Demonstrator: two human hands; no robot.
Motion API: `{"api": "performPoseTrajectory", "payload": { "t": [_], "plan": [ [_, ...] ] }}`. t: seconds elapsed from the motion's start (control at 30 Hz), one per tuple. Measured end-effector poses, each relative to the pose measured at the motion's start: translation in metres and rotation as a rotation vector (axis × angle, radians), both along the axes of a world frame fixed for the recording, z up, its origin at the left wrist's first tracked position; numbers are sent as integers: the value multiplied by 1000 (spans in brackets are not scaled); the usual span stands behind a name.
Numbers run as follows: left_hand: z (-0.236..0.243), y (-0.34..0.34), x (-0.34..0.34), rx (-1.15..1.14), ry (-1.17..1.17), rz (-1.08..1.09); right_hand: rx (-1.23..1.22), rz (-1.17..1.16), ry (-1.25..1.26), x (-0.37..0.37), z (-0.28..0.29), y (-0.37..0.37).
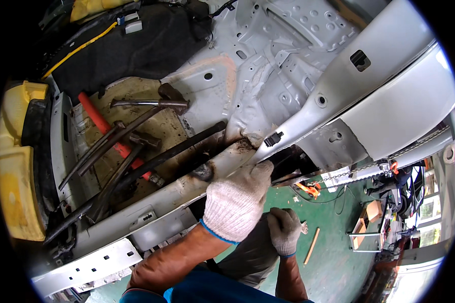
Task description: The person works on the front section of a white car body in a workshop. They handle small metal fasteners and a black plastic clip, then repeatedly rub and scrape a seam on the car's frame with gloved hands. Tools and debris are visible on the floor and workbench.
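Observation:
My left hand (237, 202), in a whitish knit glove, is up against the car's metal sill (179, 189) at the foot of the pale grey pillar (333, 96). Its fingers curl away from view over the edge, so anything they grip is hidden. Lower and to the right, my right hand (285, 231), gloved alike, is closed beside my grey trouser leg (250, 255). A small pale bit shows past its fingers; I cannot make out what it is. Next to the left hand, the sill has rusty, scorched patches and a dark gap opens under the pillar.
Several hammers (149, 103), a red bar (98, 118) and a long dark pry bar (172, 156) lie in the car floor. A chain (359, 171) runs along the right side. A wooden strip (312, 246) and a cart (365, 235) are on the green floor.

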State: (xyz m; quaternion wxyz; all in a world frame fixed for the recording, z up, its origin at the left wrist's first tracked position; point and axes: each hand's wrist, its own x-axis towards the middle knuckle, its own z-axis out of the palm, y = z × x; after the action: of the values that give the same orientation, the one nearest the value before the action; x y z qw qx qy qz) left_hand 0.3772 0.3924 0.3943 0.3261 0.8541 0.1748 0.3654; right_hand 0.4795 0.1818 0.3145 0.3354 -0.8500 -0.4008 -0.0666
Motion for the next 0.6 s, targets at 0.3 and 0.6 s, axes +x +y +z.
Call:
{"api": "performPoseTrajectory", "payload": {
  "t": [0.3,0.6],
  "plan": [
    [36,13,11,85,-22,-142,-2,0,0,0,2,-4],
    [63,14,25,118,-6,-184,13,-4,-9,0,3,-5]
  ]
}}
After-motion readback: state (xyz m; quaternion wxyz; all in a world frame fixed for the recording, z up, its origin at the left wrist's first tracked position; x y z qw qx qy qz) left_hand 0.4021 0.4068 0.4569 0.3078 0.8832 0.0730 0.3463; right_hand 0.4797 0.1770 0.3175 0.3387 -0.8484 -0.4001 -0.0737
